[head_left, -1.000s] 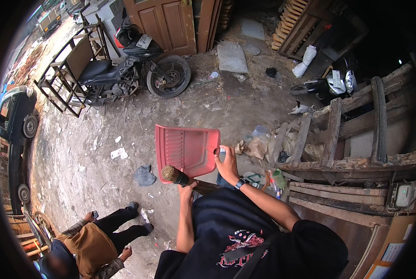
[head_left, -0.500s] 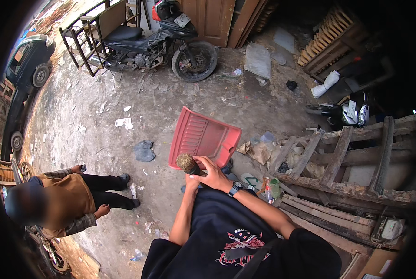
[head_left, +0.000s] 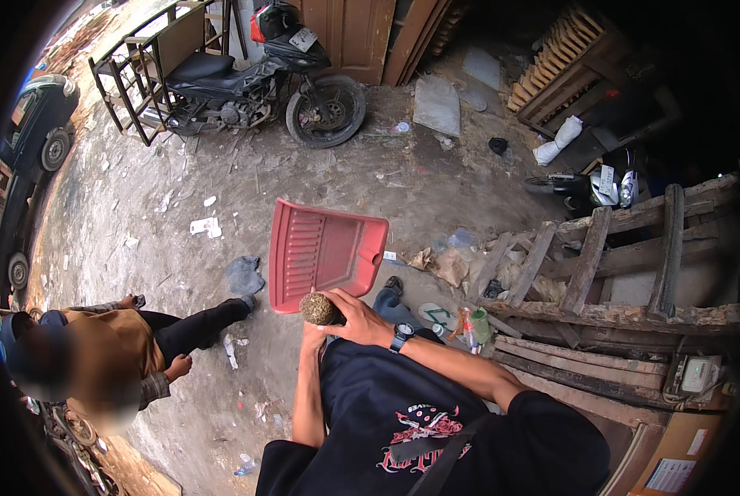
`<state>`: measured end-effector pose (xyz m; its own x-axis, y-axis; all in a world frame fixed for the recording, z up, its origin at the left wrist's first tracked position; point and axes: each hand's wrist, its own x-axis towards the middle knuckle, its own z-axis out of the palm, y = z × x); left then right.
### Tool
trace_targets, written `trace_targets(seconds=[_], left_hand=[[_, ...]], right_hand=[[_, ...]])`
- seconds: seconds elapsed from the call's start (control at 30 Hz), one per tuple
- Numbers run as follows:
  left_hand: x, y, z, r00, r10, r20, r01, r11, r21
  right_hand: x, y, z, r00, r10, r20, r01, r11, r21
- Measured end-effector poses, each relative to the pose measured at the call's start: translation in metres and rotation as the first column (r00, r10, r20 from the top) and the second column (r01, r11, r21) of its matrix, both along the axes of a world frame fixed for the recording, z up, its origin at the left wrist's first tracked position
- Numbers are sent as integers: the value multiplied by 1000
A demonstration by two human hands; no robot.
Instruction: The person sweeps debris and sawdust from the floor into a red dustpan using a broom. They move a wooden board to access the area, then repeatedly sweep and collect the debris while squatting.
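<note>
The end of a stick-broom-like bundle (head_left: 317,308), round, brown and coarse, points up between my hands. My left hand (head_left: 313,333) is wrapped round it from below, its fingers mostly hidden. Against its right side my right hand (head_left: 361,321) is closed, thumb below and fingers over the top. The rest of the bundle is hidden. Just beyond my hands is a red plastic dustpan (head_left: 341,248) with a ribbed side and a notch at its right edge. Its lower part lies behind my hands, so I cannot tell whether either one holds it.
A person (head_left: 109,351) in a brown top stands at the left. A black motorcycle (head_left: 246,99) is parked ahead, a dark vehicle (head_left: 35,157) at far left. A wooden ladder-like frame (head_left: 593,256) lies right, near a plastic bottle (head_left: 472,331). A grey cloth (head_left: 244,274) lies on the littered floor.
The dustpan has shifted left and turned slightly. My right hand has closed further round the bundle, whose end has tilted. The person at left has moved a leg forward.
</note>
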<state>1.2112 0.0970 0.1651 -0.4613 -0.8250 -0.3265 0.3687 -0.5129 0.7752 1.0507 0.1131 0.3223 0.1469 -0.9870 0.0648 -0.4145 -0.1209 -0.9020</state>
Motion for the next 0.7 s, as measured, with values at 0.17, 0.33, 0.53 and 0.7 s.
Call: trace_targets(seconds=[0.17, 0.33, 0.53, 0.7], left_hand=[[24, -8, 32, 996, -80, -30, 81, 996, 23], [47, -16, 11, 996, -62, -65, 59, 998, -35], [61, -31, 16, 991, 83, 106, -81, 996, -24], [64, -40, 6, 979, 152, 138, -155, 988, 11]], right_hand=[[-3, 17, 14, 1000, 9, 16, -10, 1000, 13], [-19, 34, 26, 1000, 3, 23, -3, 1000, -2], [-60, 75, 25, 984, -163, -74, 160, 986, -45], [-106, 99, 15, 868, -478, -130, 472, 878, -82]])
